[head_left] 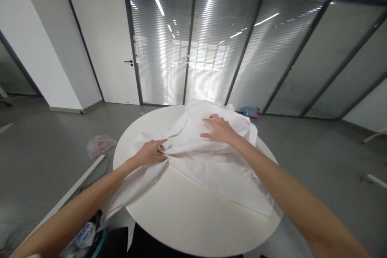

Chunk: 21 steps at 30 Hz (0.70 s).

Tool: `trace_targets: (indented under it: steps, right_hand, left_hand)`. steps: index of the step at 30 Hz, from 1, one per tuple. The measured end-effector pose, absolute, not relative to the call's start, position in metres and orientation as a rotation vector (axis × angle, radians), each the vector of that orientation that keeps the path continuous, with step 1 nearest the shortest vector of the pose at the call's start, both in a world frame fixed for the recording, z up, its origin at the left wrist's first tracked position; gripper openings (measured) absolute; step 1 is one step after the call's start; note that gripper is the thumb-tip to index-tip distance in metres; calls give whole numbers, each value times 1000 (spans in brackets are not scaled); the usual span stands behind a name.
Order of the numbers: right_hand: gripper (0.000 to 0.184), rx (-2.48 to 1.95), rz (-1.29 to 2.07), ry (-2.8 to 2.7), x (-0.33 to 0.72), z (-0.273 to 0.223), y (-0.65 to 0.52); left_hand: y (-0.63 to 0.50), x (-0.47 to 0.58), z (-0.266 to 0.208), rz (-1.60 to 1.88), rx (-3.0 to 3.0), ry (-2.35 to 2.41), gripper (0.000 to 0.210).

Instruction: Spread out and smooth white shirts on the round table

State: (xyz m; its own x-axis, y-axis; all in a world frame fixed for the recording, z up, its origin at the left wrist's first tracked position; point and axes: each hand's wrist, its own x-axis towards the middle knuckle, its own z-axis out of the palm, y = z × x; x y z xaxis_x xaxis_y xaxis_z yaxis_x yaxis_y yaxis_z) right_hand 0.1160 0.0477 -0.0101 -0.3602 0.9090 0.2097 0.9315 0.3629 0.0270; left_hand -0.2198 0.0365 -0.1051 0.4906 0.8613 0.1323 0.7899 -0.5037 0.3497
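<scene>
On the table [193,219], toward ten o'clock, my left hand [151,153], half curled, pinches the cloth [223,173]; toward one o'clock, my right hand [220,130] spreads loosely over it, gripping nothing. The cloth overhangs near eight o'clock.

Cloth [208,165]: plain white. Tabletop [187,213]: white. Floor [60,137], 9 o'clock: grey. Blinds [165,52], 12 o'clock: grey, fine horizontal stripes.
</scene>
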Motion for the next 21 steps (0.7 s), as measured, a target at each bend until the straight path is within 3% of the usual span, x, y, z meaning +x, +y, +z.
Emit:
trace_targets:
  steps: [3,5,6,9,13,18,21]
  right_hand:
    - [48,-1213,-39,-2785,94,-23,32]
    - [19,-1055,-36,-2903,82,-31,26]
    - [15,-1039,-59,-2906,77,-32,24]
    - [20,-982,-22,-2724,77,-29,28]
    - [22,-951,62,-2082,108,-3,45]
    - [21,-1060,-176,-1070,206,45,61]
    - [39,-1142,-239,-949,275,61,51]
  left_hand:
    - [37,-215,-103,445,2612,1369,31]
    - [37,-216,-103,468,2680,1329,19]
    - [37,-217,-103,491,2703,1309,17]
    - [40,-224,-102,585,2734,1285,14]
    - [46,-239,-101,692,2706,1354,17]
    - [52,-263,-107,809,2573,1439,29]
    - [54,-278,-113,945,2406,1504,28]
